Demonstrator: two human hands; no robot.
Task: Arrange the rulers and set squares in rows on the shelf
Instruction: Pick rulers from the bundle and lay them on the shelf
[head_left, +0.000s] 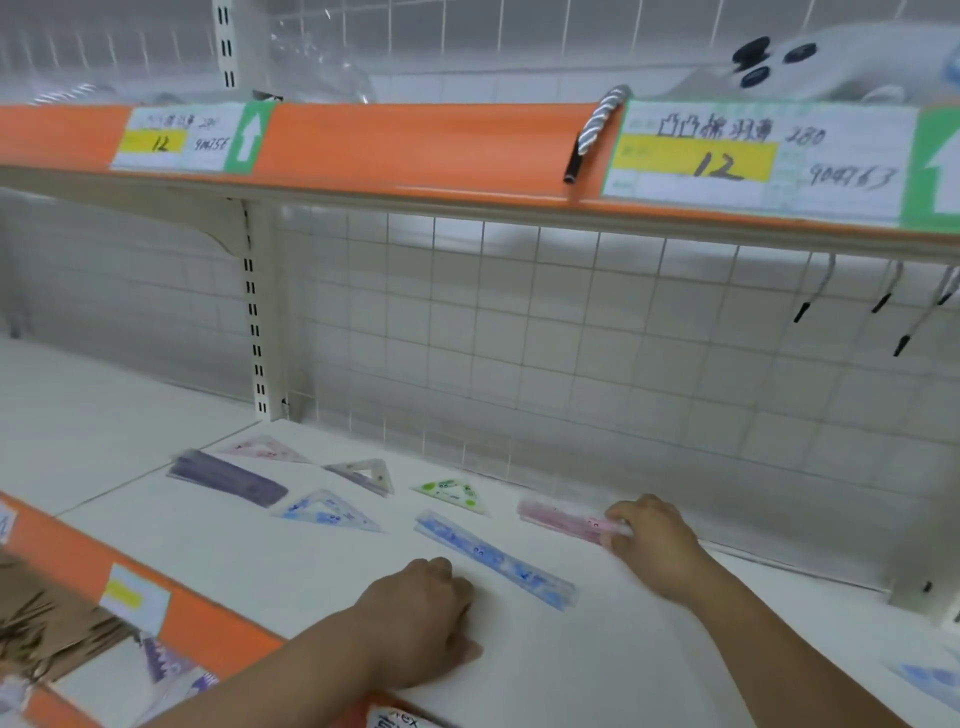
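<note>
Lying toward the far right of the white shelf (311, 577), the pink ruler (563, 519) is pinched at its right end by the right hand (657, 543). Just nearer and to its left, a blue ruler (493, 558) lies slantwise. The left hand (426, 608) rests beside that ruler's near side, fingers curled under, with nothing seen in it. Further left lie a green set square (452, 493), a blue set square (332, 512), a grey set square (363, 473), a pink set square (265, 448) and a purple ruler (228, 478).

Bright even light, soft blur, edges warped
</note>
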